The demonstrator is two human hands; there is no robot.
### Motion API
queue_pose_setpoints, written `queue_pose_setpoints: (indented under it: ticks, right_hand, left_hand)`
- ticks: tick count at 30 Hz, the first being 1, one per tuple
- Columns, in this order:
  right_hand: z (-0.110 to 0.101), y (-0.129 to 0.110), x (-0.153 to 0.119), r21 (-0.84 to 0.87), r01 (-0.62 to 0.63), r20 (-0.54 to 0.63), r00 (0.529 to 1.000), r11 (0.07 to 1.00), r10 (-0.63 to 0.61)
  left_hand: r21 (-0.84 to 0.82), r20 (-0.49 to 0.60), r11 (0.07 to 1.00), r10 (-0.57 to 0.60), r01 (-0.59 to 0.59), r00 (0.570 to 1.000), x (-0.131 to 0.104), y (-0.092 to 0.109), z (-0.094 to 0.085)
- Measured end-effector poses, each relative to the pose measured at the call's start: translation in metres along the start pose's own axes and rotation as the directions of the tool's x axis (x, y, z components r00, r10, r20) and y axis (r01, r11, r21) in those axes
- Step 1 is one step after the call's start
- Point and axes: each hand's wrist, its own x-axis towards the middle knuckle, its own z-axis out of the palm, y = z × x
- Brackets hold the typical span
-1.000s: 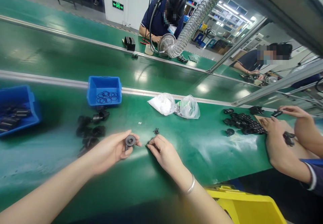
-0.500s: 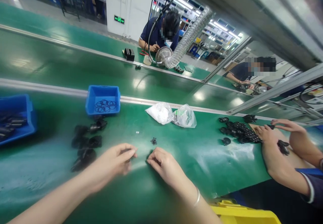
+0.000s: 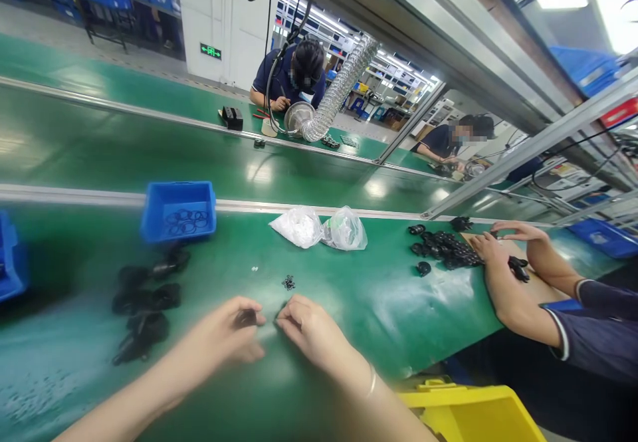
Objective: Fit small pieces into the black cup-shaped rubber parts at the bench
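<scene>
My left hand [image 3: 230, 332] is curled round a small dark part [image 3: 246, 318], whose kind I cannot make out; its lower fingers are blurred. Close by on the right, my right hand [image 3: 310, 328] pinches thumb and forefinger together, and what lies between them is too small to see. A little pile of tiny black rings [image 3: 288, 282] lies just beyond the right fingertips. Two small white bits [image 3: 254, 269] rest to the left of that pile. Several black plastic parts [image 3: 144, 329] lie in a loose heap left of my left hand.
A blue bin [image 3: 179, 234] with thin black rings stands at the back left, another blue bin [image 3: 12, 276] at the left edge. Two clear plastic bags [image 3: 299, 228] lie mid-table. At right, a co-worker's hands [image 3: 493, 249] work by black parts [image 3: 448, 249]. A yellow bin [image 3: 468, 399] is below right.
The view has swung to the right, so the table's things sit further left. My left hand has turned slightly, and the dark part in it shows more. My right hand keeps its pinch.
</scene>
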Motion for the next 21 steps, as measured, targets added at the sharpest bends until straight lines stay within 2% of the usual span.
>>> queue_pose_setpoints:
  ticks: [3, 6, 8, 11, 14, 17, 21]
  right_hand:
    - [-0.001, -0.002, 0.001, 0.088, 0.02, -0.082, 0.997, 0.996, -0.013]
    - [0.002, -0.01, 0.002, 0.188, 0.077, -0.226, 0.974, 0.979, -0.033]
    - [0.008, -0.017, 0.003, 0.208, 0.127, -0.273, 0.96, 0.97, -0.067]
    - [0.02, -0.025, 0.003, 0.128, 0.224, -0.274, 0.944, 0.966, -0.183]
    - [0.029, -0.029, 0.001, -0.052, 0.294, -0.23, 0.926, 0.954, -0.298]
    - [0.032, -0.03, 0.0, -0.168, 0.303, -0.186, 0.925, 0.938, -0.332]
    - [0.03, -0.031, -0.001, -0.226, 0.33, -0.158, 0.916, 0.916, -0.369]
  left_hand:
    - [0.036, -0.006, 0.999, 0.003, -0.003, 1.0, 0.003, -0.006, -0.001]
    - [0.17, -0.03, 0.984, 0.054, -0.049, 0.998, 0.007, -0.015, -0.004]
    - [0.275, -0.047, 0.958, 0.096, -0.08, 0.994, 0.008, -0.019, -0.006]
    - [0.432, -0.074, 0.897, 0.142, -0.097, 0.987, 0.007, -0.02, -0.005]
    - [0.549, -0.101, 0.833, 0.15, -0.07, 0.984, 0.005, -0.018, -0.004]
    - [0.58, -0.101, 0.811, 0.158, -0.071, 0.982, 0.003, -0.017, -0.003]
    - [0.611, -0.09, 0.786, 0.189, -0.095, 0.978, 0.002, -0.019, -0.004]
